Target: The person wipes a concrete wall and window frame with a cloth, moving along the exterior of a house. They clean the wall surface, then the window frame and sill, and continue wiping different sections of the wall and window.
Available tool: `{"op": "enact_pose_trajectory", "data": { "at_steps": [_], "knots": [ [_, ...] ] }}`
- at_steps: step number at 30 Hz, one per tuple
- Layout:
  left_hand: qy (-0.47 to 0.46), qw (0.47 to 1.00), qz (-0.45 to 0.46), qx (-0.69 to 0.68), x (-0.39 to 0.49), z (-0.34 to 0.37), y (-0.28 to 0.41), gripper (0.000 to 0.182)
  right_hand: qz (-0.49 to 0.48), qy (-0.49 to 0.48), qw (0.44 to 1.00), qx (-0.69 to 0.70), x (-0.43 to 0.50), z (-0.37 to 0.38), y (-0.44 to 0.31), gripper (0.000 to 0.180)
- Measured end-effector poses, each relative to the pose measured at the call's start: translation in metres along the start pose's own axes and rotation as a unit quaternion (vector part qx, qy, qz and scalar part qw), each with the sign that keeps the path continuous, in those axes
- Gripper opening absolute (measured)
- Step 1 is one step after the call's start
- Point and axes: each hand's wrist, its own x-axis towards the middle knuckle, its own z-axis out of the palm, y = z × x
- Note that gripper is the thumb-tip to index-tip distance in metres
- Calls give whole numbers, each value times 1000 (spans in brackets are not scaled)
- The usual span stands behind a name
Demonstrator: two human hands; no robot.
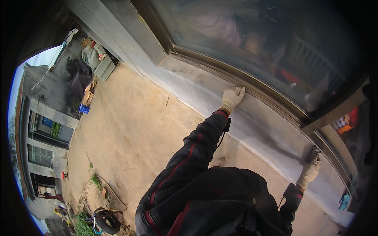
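Note:
My left hand [233, 98], in a pale work glove, rests on the window sill [189, 69] against the lower rail of the metal window frame [236, 78]. Its fingers are bent, and whatever may be under them is hidden. Further right, my right hand [310, 171], gloved alike, reaches the sill's outer part below the frame's right section. The fingertips are drawn together there near a small dark spot; I cannot tell whether they hold anything. Large glass [251, 38] fills the frame above, with reflections and things behind it.
A whitish wall [189, 96] drops from the sill to the concrete yard [133, 112]. Bundled sacks [91, 57], cardboard pieces [88, 96] and a blue package [84, 109] stand far left. A tyre [107, 221] and a hose [113, 191] lie lower left. A teal item [344, 201] sits lower right.

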Motion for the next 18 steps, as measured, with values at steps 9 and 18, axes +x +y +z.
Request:
{"op": "enact_pose_trajectory", "data": {
  "at_steps": [9,18],
  "knots": [
    [-9,1000,-4,-25,1,-11,4,39,51,-61,997,-5,8,-24,-21,46],
    [-15,1000,1,-25,3,-11,1,40,18,-56,993,102,20,-33,-52,48]
  ]
}}
